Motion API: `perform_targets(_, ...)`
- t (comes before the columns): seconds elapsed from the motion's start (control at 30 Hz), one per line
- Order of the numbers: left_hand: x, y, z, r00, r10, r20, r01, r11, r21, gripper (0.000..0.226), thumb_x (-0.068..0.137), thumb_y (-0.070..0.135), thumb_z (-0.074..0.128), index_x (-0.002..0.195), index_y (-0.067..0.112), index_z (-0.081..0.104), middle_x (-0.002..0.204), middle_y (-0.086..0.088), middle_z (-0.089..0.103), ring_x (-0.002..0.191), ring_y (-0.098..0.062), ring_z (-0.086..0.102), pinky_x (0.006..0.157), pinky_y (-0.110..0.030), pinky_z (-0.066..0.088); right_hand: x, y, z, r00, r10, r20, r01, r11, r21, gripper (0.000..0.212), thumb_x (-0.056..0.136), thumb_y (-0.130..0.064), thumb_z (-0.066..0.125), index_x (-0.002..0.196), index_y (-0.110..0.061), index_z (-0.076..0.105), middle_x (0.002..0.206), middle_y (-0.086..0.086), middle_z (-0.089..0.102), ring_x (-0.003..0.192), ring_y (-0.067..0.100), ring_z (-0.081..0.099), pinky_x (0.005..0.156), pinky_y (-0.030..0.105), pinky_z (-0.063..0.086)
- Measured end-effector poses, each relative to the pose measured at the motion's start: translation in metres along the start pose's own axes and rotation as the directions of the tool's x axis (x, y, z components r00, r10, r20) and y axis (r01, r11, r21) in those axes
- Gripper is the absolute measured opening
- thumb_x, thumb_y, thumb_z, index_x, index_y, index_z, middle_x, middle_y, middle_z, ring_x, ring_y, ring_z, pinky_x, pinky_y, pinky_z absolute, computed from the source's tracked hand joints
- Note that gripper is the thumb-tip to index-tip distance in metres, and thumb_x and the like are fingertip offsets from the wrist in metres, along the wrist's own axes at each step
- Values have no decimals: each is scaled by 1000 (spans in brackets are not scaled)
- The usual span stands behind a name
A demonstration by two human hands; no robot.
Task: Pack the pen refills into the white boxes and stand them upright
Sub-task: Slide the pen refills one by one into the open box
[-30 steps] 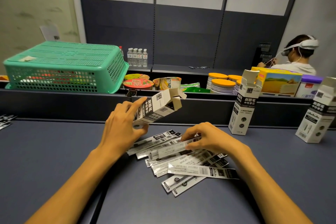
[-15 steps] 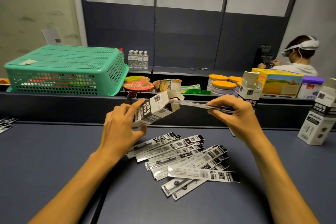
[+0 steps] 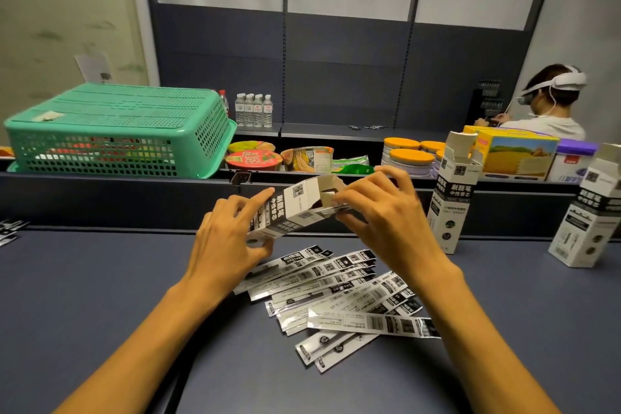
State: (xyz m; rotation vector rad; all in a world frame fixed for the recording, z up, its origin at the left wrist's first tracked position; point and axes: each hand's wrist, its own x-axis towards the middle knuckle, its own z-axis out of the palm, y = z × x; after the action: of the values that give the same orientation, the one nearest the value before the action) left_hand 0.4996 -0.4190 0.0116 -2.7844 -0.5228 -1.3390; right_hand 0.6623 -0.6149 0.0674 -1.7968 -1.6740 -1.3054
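Your left hand (image 3: 232, 239) grips a tilted white-and-black cardboard box (image 3: 292, 208), flaps open; your right hand (image 3: 379, 212) pinches a refill packet (image 3: 331, 209) at its mouth. Two more boxes (image 3: 452, 202) stand upright.

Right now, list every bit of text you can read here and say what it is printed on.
"刷题笔" over "中性替芯": upright white box right of the hands.
"刷题笔 中性替芯": tilted white box gripped by the left hand, the right hand at its open end.
"0.5": round mark on a pen refill packet at the pile's near edge.
Too small or blurred: other packet print, barcodes, far-right box, water bottles, noodle cups.
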Motion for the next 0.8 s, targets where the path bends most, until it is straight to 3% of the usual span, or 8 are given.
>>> perform_targets(0.17,1,-3,-1,1000,-20,-8,20,1000,6,83,67,28,81,142,27,43,103,-1,55,90,-18,48,71,-32,42,-5,15,-5,995,76,-63,-72,996,62,20,86,-31,66,99,-18,72,99,-1,71,92,19,64,98,37,35)
perform_targets(0.3,0,-1,-1,1000,-1,-3,1,1000,1,83,68,30,81,142,27,43,103,-1,55,89,-18,47,71,-31,42,-6,8,3,998,47,-43,-42,993,107,19,90,-28,58,96,-17,72,92,-2,72,82,18,64,91,34,39)
perform_targets(0.4,-1,0,-1,1000,8,4,-8,1000,2,84,68,31,80,142,28,42,103,0,55,89,-17,47,70,-31,42,-4,-1,7,1000,10,-14,-8,990,138,24,88,-30,58,104,-17,70,99,-1,72,88,16,64,95,34,38)
perform_targets(0.57,0,0,-2,1000,-3,1,3,1000,-4,84,67,29,81,142,27,43,103,-2,56,89,-19,48,70,-33,44,-5,6,0,987,113,-117,-85,972,218,23,87,-24,60,106,-14,69,98,-2,71,91,15,62,90,30,39)
perform_targets(0.67,0,1,0,1000,6,6,-6,1000,-5,85,67,31,81,142,27,42,103,-1,55,89,-18,48,70,-32,44,-7,2,5,992,86,-90,-63,970,236,19,89,-25,58,100,-15,71,93,-3,72,85,16,64,85,31,42)
perform_targets(0.8,0,2,0,1000,17,11,-17,1000,-21,85,67,30,81,142,27,41,104,-1,56,90,-18,48,69,-33,46,-6,-8,12,998,41,-41,-28,959,283,24,92,-26,55,107,-17,71,100,-3,73,90,16,62,86,32,44)
